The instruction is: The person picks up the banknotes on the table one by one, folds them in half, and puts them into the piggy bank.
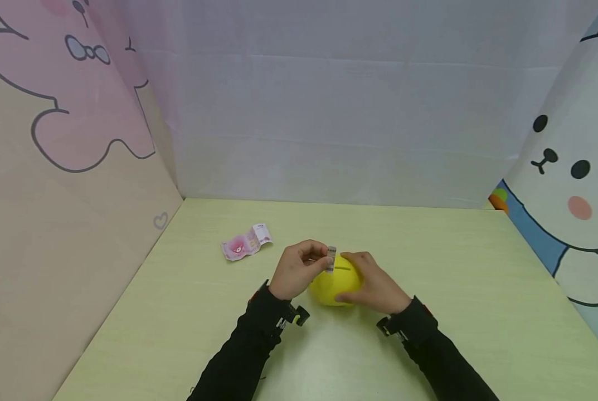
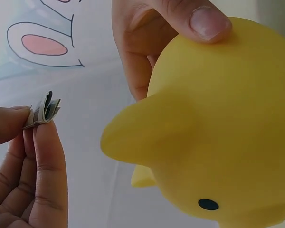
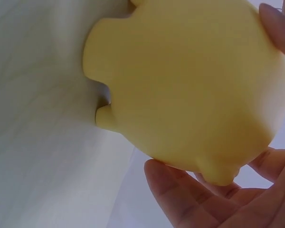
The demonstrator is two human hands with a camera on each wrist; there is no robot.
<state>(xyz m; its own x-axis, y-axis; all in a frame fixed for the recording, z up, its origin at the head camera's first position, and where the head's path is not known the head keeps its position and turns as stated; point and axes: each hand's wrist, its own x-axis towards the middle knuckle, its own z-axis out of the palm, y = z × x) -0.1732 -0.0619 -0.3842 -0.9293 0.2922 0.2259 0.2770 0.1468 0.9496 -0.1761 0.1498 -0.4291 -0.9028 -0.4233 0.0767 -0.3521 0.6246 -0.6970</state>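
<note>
A yellow piggy bank (image 1: 335, 283) sits low in the middle of the head view, slot up. A small folded grey banknote (image 1: 331, 259) stands upright at its upper left edge, just beside the slot.

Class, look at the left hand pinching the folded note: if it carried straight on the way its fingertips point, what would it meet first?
Most likely the yellow piggy bank. The left hand pinches the folded note just above the bank's top, which the right hand holds. Depth is hard to judge here.

Piggy bank (image 3: 190, 85) cut off by right wrist frame; print on folded note (image 2: 43, 110) illegible.
</note>
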